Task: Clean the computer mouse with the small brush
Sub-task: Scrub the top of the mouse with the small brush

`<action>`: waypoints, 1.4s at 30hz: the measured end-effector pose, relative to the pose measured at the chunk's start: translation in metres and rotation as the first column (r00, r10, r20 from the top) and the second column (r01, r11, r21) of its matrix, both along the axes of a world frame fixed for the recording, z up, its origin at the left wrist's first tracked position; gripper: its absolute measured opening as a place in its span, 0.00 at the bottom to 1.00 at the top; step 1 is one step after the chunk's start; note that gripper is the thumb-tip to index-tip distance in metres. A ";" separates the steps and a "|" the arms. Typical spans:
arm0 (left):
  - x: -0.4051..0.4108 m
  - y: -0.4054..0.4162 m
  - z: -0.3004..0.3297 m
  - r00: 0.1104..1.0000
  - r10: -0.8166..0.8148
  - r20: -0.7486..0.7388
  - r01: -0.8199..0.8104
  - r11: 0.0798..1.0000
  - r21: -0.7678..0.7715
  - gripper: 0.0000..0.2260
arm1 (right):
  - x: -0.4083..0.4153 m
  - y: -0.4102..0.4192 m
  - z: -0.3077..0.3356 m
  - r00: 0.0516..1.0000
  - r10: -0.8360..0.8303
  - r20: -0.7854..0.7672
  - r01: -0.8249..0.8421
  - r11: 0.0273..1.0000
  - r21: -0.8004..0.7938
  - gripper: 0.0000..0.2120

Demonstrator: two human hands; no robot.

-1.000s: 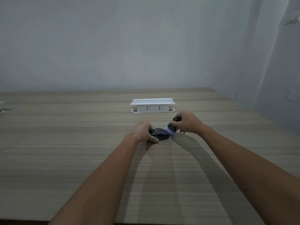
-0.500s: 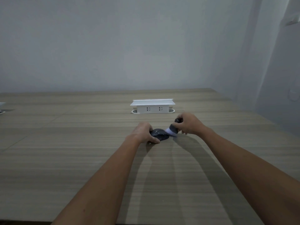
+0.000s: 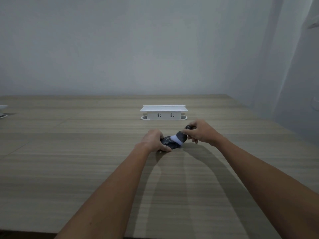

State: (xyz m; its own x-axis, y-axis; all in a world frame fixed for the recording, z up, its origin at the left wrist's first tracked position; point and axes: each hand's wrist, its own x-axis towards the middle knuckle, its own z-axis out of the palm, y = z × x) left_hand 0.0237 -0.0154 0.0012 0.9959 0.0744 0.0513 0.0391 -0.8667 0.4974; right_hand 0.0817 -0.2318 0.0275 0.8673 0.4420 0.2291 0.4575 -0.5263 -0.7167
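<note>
A dark computer mouse (image 3: 170, 143) lies on the wooden table (image 3: 86, 169) a little right of centre. My left hand (image 3: 154, 140) grips it from the left side, thumb along its near edge. My right hand (image 3: 200, 131) holds a small brush (image 3: 180, 137) with a dark handle and white bristles. The bristles rest on the right part of the mouse's top. The left half of the mouse is hidden under my left hand.
A white power socket box (image 3: 163, 113) stands on the table just behind the hands. A white object (image 3: 2, 111) shows at the far left edge. The table's right edge runs near a grey wall (image 3: 293, 83).
The brush has slid leftward, from the mouse's right edge onto its top. My left hand has kept its hold on the mouse.
</note>
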 end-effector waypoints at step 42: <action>0.001 0.001 -0.003 1.000 -0.020 0.003 0.020 1.000 -0.009 0.21 | -0.003 0.009 0.004 0.994 -0.106 -0.034 0.108 0.992 0.066 0.09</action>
